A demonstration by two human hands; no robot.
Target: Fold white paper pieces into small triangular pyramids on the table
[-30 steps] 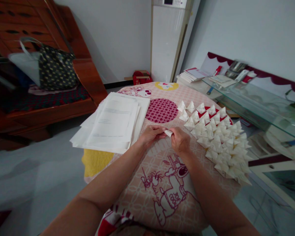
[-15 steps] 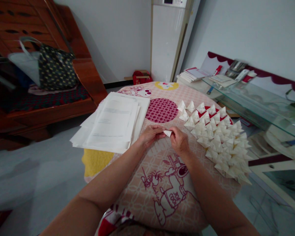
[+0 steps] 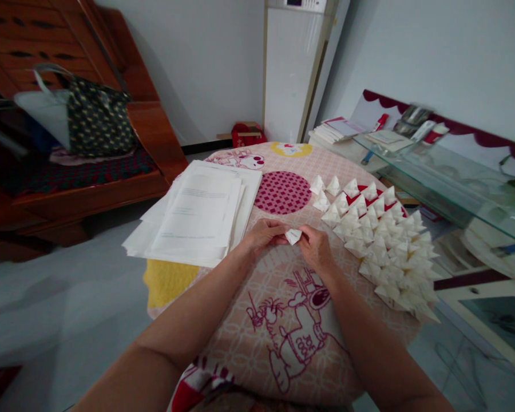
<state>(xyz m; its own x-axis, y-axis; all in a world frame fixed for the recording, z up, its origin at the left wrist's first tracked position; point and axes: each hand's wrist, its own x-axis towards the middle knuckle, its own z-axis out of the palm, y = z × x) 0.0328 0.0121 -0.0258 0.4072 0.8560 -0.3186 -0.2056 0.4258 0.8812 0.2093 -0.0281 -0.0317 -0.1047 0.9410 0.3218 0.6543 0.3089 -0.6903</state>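
Observation:
A small piece of folded white paper [image 3: 293, 236] is pinched between my two hands above the patterned tablecloth [image 3: 257, 297]. My left hand [image 3: 266, 234] grips its left corner, fingers closed. My right hand [image 3: 315, 243] grips the right corner between thumb and fingers. The paper's lower tip points down toward me. Several finished-looking folded paper pyramids [image 3: 381, 246] stand in close rows at the right of the table. Left of my hands lies a stack of paper sheets [image 3: 197, 212], faintly printed on top.
A glass shelf [image 3: 446, 177] holding cups and papers runs along the right side of the table. On the left stands a wooden bench [image 3: 150, 137] with a dark patterned bag [image 3: 98, 117]. A tall white cabinet-like unit [image 3: 287, 74] is behind.
The folded paper between my hands has turned so that a broader face shows, with its tip lower. Both hands have barely moved; everything else is as before.

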